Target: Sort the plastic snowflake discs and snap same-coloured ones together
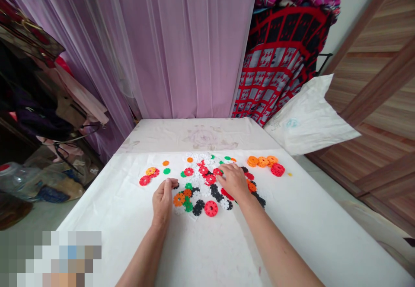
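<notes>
A loose pile of notched plastic discs, like snowflake building pieces, lies on the white cloth in red, white, black, green and orange. My left hand (164,200) is at the pile's left edge, thumb and fingers pinched together. A black disc (176,186) shows at its fingertips, mostly hidden. My right hand (234,181) reaches palm down over the pile's right side, fingers apart. Its fingertips touch or hover by a red disc (217,171); I cannot tell which. Closer to me lie a larger red disc (211,208) and an orange disc (179,199).
Joined orange discs (262,161) and a red ball-like cluster (277,170) stand at the right. Red discs (145,180) and a yellow-orange one (151,171) lie left. A white bag (311,118) leans at the table's right edge; a purple curtain (191,49) hangs behind.
</notes>
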`<state>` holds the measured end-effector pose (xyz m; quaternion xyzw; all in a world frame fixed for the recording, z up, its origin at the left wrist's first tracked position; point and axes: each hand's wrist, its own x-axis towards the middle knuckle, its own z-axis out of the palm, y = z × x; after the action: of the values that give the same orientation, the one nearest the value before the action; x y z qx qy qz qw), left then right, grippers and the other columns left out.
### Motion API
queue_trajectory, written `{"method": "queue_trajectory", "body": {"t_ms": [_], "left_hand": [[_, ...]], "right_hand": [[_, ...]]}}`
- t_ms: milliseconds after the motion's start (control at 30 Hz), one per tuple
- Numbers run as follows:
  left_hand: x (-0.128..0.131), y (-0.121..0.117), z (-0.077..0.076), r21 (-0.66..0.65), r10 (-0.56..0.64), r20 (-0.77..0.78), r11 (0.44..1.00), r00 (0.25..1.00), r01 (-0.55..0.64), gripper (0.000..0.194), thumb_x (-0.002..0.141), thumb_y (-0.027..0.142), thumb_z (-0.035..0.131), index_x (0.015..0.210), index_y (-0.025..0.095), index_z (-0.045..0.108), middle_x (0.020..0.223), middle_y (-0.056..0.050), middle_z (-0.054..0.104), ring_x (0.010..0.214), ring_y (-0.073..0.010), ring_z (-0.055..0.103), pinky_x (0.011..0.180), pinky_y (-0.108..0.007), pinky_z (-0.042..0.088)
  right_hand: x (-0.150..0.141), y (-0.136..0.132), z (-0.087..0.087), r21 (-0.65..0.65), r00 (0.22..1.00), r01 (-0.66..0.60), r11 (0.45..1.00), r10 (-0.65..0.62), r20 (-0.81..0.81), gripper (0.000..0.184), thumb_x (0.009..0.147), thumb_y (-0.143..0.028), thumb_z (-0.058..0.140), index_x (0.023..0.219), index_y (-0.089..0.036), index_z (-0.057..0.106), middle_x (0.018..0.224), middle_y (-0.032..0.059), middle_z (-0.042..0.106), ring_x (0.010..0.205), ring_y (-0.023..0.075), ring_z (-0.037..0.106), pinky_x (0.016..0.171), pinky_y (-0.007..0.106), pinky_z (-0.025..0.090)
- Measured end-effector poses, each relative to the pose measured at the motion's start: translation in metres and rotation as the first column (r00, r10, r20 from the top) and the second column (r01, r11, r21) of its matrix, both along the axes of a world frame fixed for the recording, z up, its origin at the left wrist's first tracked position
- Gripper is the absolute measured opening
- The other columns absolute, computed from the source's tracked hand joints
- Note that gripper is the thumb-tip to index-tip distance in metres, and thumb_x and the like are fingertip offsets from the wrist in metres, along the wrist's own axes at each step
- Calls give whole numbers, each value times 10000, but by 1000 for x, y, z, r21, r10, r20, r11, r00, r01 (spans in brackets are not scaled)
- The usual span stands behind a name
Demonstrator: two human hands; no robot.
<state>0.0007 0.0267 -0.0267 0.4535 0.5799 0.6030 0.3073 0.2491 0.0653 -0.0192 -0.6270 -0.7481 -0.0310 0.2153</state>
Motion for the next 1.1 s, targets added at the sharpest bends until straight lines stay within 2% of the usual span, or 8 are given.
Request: {"method": "queue_trajectory", "body": {"t_ms": [167, 367, 433, 533, 633, 733, 900, 1100], "left_hand": [[0, 0, 0, -6, 15, 27, 1000, 1000, -15, 518, 823, 648, 503, 778, 171, 699, 784, -77, 729, 772, -216, 683, 771, -359, 553], [0, -1, 5, -16, 16, 25, 1000, 1000, -16, 518, 816, 653, 508, 770, 173, 699, 783, -77, 733, 771, -218, 686, 768, -362, 553], [1, -1, 6, -13, 18, 25, 1000, 1000, -18, 523, 814, 657, 506, 763, 173, 699, 773, -75, 731, 765, -217, 686, 766, -360, 552], [1, 0, 4, -8, 15, 27, 1000, 1000, -14, 528, 813, 661, 503, 759, 175, 703, 767, -74, 732, 753, -212, 682, 765, -358, 551], [1, 0, 2, -7, 16, 31, 1000, 999, -15, 518, 819, 650, 505, 763, 176, 706, 766, -73, 731, 748, -208, 678, 764, -355, 549], [1, 0, 1, -9, 14, 30, 1000, 999, -13, 508, 826, 636, 504, 771, 173, 706, 764, -71, 726, 756, -207, 677, 773, -353, 544], [2, -1, 2, -17, 6, 32, 1000, 999, -5, 499, 825, 632, 503, 769, 177, 700, 772, -69, 726, 762, -206, 675, 775, -349, 541], [2, 0, 0, -13, 9, 22, 1000, 1000, -9, 500, 831, 625, 496, 762, 175, 700, 754, -63, 717, 758, -199, 668, 765, -336, 536]], "right_hand": [[-4, 3, 7, -76, 999, -48, 996, 49, 13, 283, 851, -245, 605, 1126, -268, 669, 1112, 62, 715, 1093, 245, 575, 909, 380, 419], [1, 13, 18, -175, 990, -97, 980, 113, 85, 263, 825, -248, 627, 1085, -228, 666, 1064, 90, 716, 1052, 260, 591, 924, 393, 392], [1, 15, 19, -189, 990, -93, 978, 111, 88, 315, 806, -245, 637, 1119, -210, 646, 1054, 95, 715, 1035, 256, 596, 923, 388, 390], [-2, 17, 16, -151, 992, -103, 983, 112, 51, 433, 777, -225, 643, 1205, -182, 596, 1045, 96, 713, 1013, 247, 604, 925, 378, 399], [-5, 14, 13, -40, 993, -108, 993, 106, -41, 477, 759, -205, 634, 1230, -161, 576, 1062, 108, 708, 995, 248, 623, 934, 389, 425], [-9, 2, 9, 40, 969, -92, 995, 99, -224, 513, 748, -216, 629, 1252, -168, 545, 1045, 93, 716, 945, 236, 657, 882, 378, 481], [-16, -43, -1, 39, 851, -174, 984, 170, -496, 547, 748, -224, 615, 1274, -229, 465, 1029, 44, 712, 894, 187, 682, 826, 345, 536], [-25, -82, -7, 73, 851, -265, 961, 269, -450, 586, 723, -182, 611, 1283, -222, 443, 996, 45, 698, 894, 196, 665, 837, 370, 543]]}}
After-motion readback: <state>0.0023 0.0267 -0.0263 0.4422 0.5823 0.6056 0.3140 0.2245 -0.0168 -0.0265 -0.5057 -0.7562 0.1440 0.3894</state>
